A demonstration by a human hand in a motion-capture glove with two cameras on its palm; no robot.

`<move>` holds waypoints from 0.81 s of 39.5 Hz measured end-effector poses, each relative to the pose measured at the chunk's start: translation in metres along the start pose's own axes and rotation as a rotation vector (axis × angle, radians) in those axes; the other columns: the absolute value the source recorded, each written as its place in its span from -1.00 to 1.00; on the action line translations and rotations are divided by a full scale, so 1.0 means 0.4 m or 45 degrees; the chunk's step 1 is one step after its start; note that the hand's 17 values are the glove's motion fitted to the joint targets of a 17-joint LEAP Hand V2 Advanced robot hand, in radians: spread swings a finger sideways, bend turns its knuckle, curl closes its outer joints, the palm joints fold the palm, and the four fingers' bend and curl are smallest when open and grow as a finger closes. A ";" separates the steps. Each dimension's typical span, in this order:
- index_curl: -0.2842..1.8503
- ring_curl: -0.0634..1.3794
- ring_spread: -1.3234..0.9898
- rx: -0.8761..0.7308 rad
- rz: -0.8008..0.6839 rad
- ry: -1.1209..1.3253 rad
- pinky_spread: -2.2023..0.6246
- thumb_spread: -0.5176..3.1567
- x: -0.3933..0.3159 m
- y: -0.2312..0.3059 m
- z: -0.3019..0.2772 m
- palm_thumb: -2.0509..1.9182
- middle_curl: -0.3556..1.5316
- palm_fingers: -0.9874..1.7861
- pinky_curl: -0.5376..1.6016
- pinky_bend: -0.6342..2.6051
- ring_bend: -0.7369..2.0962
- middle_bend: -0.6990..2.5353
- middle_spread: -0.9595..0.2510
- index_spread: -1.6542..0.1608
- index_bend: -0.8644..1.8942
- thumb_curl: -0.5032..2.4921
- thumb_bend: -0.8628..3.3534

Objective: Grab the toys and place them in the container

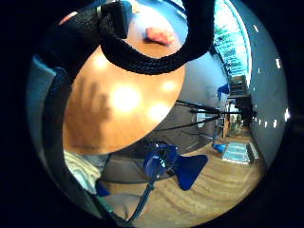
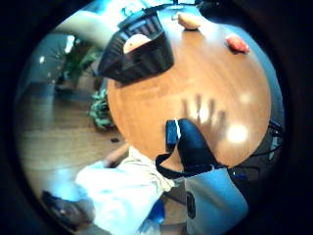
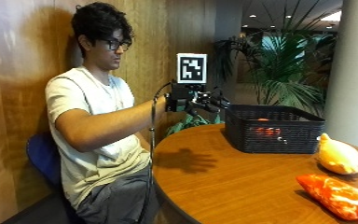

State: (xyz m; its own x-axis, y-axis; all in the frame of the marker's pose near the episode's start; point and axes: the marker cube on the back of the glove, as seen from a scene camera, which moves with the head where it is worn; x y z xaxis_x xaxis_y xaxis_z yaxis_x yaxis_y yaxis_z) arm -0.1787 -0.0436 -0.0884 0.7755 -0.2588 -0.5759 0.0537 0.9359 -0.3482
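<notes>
A black mesh basket (image 3: 272, 128) stands on the round wooden table (image 3: 229, 182), with an orange toy (image 3: 267, 131) showing through its wall. Beside it lies a yellow-orange plush toy (image 3: 339, 157). Nearer the table's front edge lies a red-orange plush toy (image 3: 337, 195). My gloved right hand (image 3: 207, 100) hovers in the air above the table, just short of the basket, fingers spread and holding nothing. The thumb side palm view shows the basket (image 2: 137, 51) with the toy (image 2: 136, 42) in it, the yellow toy (image 2: 188, 20) and the red toy (image 2: 236, 43). The red toy (image 1: 159, 34) also shows in the little finger side view.
A wooden wall panel stands behind the seated person. Potted palms (image 3: 284, 74) grow beyond the table. A blue chair (image 1: 164, 164) and a tripod (image 1: 204, 110) stand on the floor past the table's edge. The hand's shadow (image 3: 188, 161) falls on bare tabletop.
</notes>
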 end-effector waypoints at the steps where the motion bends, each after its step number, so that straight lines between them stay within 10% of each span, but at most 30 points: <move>1: -0.36 -0.23 0.12 -0.002 -0.021 0.011 0.56 -0.01 0.006 0.006 0.002 0.16 -0.27 -0.33 -0.17 -0.02 -0.30 -0.48 0.54 0.47 -0.24 -0.38 -0.60; 32: -0.36 -0.25 0.12 0.042 -0.029 -0.013 0.57 -0.01 0.039 0.038 0.036 0.16 -0.32 -0.32 -0.18 -0.03 -0.32 -0.47 0.55 0.47 -0.24 -0.40 -0.60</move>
State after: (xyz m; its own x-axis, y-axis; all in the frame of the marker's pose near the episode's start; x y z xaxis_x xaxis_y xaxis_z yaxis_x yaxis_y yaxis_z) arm -0.1568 -0.0298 -0.0919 0.7800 -0.2777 -0.5608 0.0920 0.9373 -0.3362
